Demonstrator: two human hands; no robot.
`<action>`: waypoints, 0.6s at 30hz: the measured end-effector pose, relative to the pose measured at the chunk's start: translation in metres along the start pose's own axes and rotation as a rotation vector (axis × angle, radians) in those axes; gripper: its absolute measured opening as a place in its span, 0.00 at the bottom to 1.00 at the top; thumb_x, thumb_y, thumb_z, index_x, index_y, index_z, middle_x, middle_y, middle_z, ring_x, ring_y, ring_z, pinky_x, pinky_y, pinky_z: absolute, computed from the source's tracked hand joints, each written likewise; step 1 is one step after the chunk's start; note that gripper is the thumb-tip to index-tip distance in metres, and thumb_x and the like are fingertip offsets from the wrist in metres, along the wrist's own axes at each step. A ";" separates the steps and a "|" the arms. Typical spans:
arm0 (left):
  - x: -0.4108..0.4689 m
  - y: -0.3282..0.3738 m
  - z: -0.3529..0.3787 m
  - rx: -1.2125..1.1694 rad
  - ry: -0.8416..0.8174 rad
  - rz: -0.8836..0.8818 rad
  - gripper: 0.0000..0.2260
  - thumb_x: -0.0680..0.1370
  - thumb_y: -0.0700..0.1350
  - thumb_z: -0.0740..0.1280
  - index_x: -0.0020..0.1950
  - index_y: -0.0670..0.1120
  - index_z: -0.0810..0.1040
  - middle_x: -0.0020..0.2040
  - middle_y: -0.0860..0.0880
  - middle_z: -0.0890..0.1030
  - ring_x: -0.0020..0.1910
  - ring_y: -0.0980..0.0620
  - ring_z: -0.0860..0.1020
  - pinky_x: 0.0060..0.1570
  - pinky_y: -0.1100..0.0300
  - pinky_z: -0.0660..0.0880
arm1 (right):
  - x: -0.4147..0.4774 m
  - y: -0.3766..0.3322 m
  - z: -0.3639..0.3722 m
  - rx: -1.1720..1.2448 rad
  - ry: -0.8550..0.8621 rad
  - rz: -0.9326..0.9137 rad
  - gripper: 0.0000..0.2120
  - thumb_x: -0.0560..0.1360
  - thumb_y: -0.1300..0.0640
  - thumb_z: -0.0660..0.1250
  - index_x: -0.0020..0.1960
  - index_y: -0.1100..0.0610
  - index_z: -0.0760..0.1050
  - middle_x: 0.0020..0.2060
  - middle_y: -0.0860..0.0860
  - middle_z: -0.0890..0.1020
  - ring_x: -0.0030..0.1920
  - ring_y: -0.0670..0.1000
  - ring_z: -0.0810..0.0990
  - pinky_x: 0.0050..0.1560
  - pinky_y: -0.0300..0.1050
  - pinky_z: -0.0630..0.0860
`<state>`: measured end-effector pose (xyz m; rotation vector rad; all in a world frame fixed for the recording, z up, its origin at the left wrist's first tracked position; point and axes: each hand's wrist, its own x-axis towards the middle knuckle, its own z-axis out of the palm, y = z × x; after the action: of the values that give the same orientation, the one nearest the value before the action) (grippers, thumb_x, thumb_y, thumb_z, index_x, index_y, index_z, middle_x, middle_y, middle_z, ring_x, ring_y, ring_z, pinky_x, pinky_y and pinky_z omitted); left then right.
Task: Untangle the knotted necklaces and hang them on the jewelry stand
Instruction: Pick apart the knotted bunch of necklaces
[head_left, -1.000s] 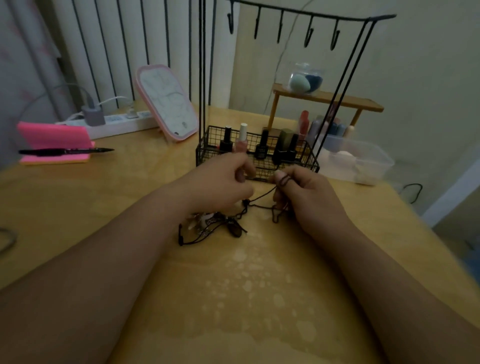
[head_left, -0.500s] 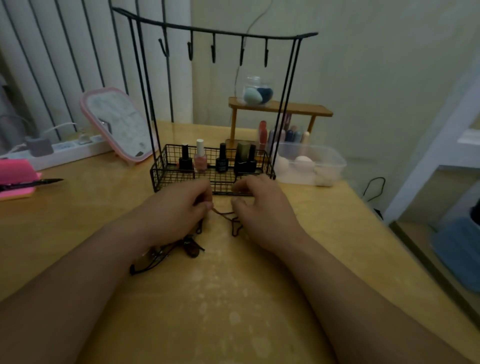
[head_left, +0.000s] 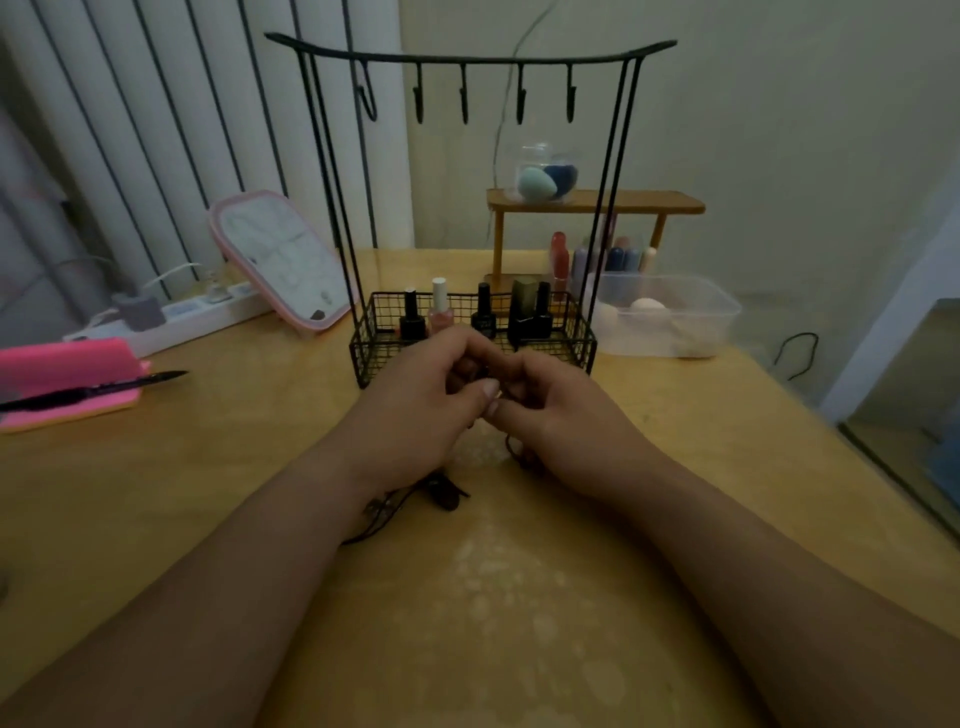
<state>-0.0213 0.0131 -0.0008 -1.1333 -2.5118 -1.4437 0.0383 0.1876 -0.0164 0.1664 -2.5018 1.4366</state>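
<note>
**Entry: both hands on the knot, stand hooks bare**

Containers first. The jewelry stand (head_left: 467, 58) sits mid-desk toward the far edge. Its base is a black wire basket (head_left: 371, 358) that holds upright nail polish bottles (head_left: 439, 312): one pale pink with a white cap, the others dark. The bottle labels are too blurred for me to read.

Behind the stand, a wooden shelf (head_left: 623, 200) carries a glass jar (head_left: 543, 171) with a teal and a blue makeup sponge inside. Near the far right corner of the desk (head_left: 208, 467), a clear plastic tub (head_left: 717, 317) holds pale rounded puffs.

The knotted necklaces (head_left: 441, 493) show as thin dark cords with a dark pendant. They lie on the desk just in front of the basket, mostly under the left wrist. One strand runs up below the right hand. None is on the hooks (head_left: 465, 101).

The left hand (head_left: 421, 410) and right hand (head_left: 566, 421) meet just in front of the basket. Fingers on both are curled and the fingertips touch, pinching the cord between them. The pinched stretch itself is largely hidden by the fingers.

Along the left edge lie a pink case (head_left: 62, 364) with a black pen (head_left: 93, 389) across it, a white power strip (head_left: 197, 317) and a pink-framed mirror (head_left: 280, 260), which is tilted back.
</note>
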 end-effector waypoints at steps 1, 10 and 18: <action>-0.001 -0.002 0.001 -0.005 0.008 -0.006 0.10 0.82 0.42 0.69 0.57 0.57 0.79 0.51 0.55 0.83 0.49 0.58 0.82 0.49 0.58 0.81 | 0.001 0.002 0.001 -0.049 0.019 -0.010 0.08 0.81 0.50 0.71 0.59 0.46 0.78 0.45 0.47 0.84 0.41 0.44 0.81 0.40 0.46 0.79; 0.002 0.022 -0.022 -0.228 0.109 -0.281 0.07 0.84 0.37 0.64 0.57 0.45 0.80 0.47 0.45 0.84 0.41 0.52 0.82 0.50 0.53 0.81 | 0.000 0.005 -0.005 -0.134 0.129 -0.011 0.04 0.82 0.53 0.68 0.55 0.50 0.81 0.43 0.47 0.83 0.43 0.45 0.81 0.43 0.40 0.78; -0.005 0.033 -0.017 -0.628 0.031 -0.477 0.12 0.84 0.33 0.62 0.65 0.40 0.78 0.50 0.43 0.85 0.39 0.54 0.80 0.36 0.62 0.77 | -0.003 -0.010 -0.008 0.284 0.226 0.179 0.11 0.85 0.57 0.57 0.57 0.53 0.79 0.40 0.55 0.82 0.33 0.52 0.75 0.37 0.52 0.73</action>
<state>-0.0032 0.0078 0.0312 -0.5265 -2.4740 -2.4613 0.0451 0.1897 -0.0050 -0.1656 -2.1702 1.7697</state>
